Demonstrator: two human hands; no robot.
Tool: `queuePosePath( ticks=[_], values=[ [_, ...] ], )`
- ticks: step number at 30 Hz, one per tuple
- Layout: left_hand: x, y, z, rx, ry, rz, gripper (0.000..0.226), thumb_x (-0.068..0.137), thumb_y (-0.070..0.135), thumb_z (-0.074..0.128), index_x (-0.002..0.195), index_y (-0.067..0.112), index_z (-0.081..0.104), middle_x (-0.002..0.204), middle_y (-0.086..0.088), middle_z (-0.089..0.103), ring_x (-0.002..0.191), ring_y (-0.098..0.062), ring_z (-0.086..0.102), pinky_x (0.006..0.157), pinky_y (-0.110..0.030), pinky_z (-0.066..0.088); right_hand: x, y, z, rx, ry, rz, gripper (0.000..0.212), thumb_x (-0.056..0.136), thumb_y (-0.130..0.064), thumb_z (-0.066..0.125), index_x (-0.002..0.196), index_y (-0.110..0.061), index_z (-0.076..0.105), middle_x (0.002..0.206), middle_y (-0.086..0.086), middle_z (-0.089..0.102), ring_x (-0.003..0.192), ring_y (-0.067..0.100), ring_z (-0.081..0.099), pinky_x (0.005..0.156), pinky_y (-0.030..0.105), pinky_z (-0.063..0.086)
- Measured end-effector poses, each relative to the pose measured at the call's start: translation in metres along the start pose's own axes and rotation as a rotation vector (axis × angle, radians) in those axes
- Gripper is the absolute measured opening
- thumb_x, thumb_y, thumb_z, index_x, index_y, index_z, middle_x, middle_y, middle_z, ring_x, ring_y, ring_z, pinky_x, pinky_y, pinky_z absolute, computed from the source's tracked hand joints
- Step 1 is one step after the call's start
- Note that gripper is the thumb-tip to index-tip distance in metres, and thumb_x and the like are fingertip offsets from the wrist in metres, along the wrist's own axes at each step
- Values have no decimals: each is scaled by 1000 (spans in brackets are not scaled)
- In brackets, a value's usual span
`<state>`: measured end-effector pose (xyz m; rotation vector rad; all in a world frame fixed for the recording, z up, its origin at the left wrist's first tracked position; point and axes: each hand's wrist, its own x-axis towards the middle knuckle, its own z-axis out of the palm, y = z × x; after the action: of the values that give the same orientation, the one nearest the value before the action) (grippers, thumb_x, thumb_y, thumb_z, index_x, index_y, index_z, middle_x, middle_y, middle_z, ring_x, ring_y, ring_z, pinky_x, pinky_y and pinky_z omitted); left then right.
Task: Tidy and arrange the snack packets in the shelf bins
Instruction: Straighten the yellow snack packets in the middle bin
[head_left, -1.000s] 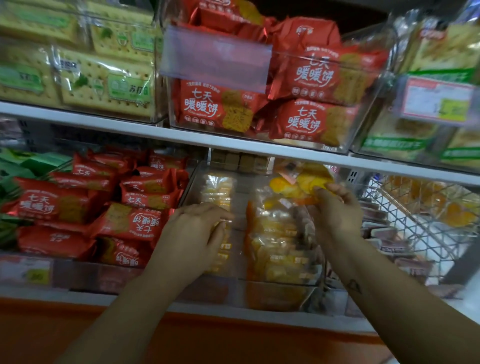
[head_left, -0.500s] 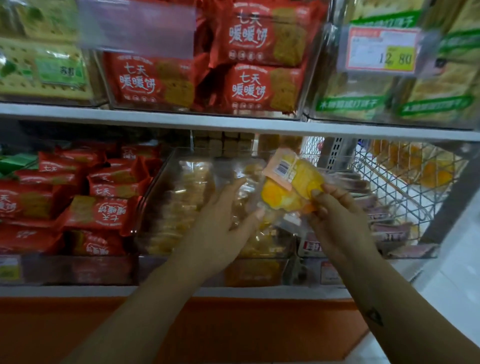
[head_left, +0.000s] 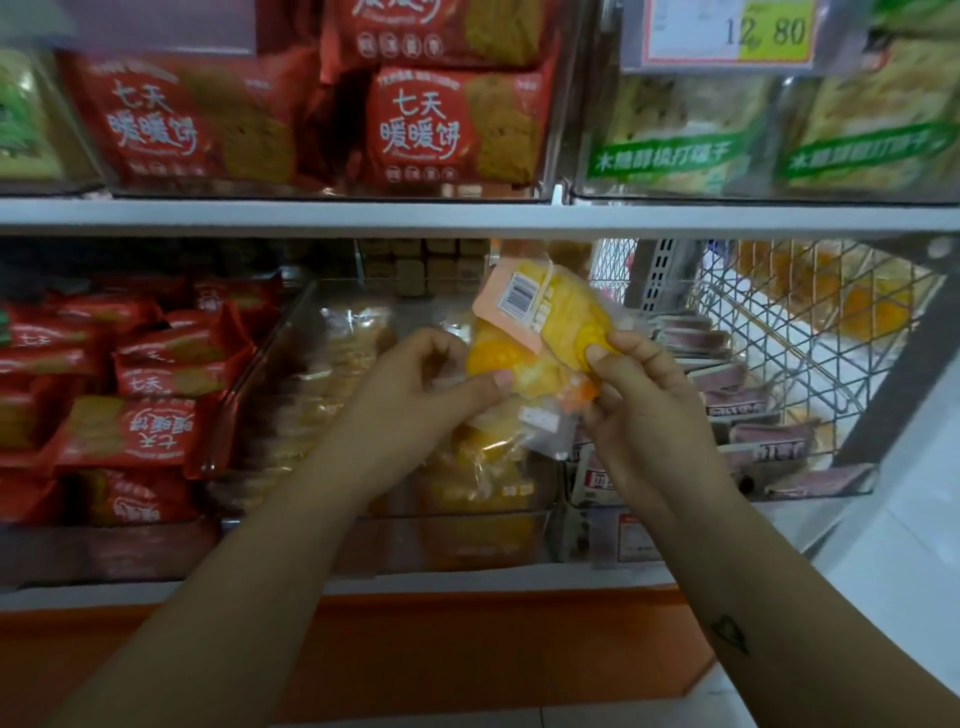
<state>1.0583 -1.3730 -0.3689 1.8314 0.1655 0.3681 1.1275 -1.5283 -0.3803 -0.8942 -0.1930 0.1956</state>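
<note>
A white shelf board (head_left: 311, 215) runs level across the whole width. Below it, a second white shelf edge (head_left: 467, 579) sits over an orange base panel (head_left: 467, 649). Below the board at the right, a grey wire mesh basket (head_left: 810, 322) stands beside a perforated metal upright (head_left: 662, 275), with pale glossy floor (head_left: 893, 571) lower still. Above the board at the right hangs a price label (head_left: 727, 31) reading 12 80. The light is dim and even

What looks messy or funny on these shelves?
The red packets in the lower left bin lie jumbled, one with its writing upside down, unlike the upright red packets higher up. The left hand and right hand hold a yellow packet up.
</note>
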Motion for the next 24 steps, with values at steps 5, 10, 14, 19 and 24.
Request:
queuePosePath(
  ticks=[5, 10, 14, 19, 24],
  values=[
    [-6, 2, -8, -150, 88, -25, 18, 80, 14, 69, 93, 6, 58, 81, -9, 69, 71, -26, 65, 65, -42, 54, -5, 6, 9, -60, 28, -47, 13, 86, 0, 57, 87, -14, 56, 89, 7, 60, 80, 17, 64, 71, 28, 58],
    [-4, -6, -56, 16, 465, 10, 12, 87, 22, 63, 97, 20, 56, 89, -2, 67, 80, -20, 66, 65, -34, 55, -4, 11, 17, -187, 71, -164, 21, 86, -11, 61, 108, -14, 62, 84, -3, 71, 86, 15, 69, 70, 22, 54],
    [-4, -12, -93, 230, 657, 22, 46, 87, 18, 64, 129, 23, 45, 108, 11, 55, 90, -5, 54, 73, -22, 41, -6, 16, 25, -252, 55, -170, 39, 85, -13, 63, 123, -11, 56, 86, -7, 69, 89, 12, 69, 72, 17, 54],
    [-4, -26, -100, 612, 603, 76, 43, 89, 9, 58, 131, 14, 51, 128, -5, 53, 113, -25, 52, 85, -26, 38, -8, 15, 28, -473, -4, -248, 42, 79, -8, 68, 120, -17, 59, 84, -10, 72, 82, 1, 68, 68, 13, 52],
    [-5, -33, -101, 1097, 541, -26, 36, 91, 31, 55, 127, 26, 58, 146, -7, 38, 124, -36, 42, 98, -52, 34, -13, 14, 26, -563, -7, -391, 17, 87, -9, 60, 101, -7, 68, 71, -9, 72, 74, 1, 67, 66, 11, 50]
  ],
)
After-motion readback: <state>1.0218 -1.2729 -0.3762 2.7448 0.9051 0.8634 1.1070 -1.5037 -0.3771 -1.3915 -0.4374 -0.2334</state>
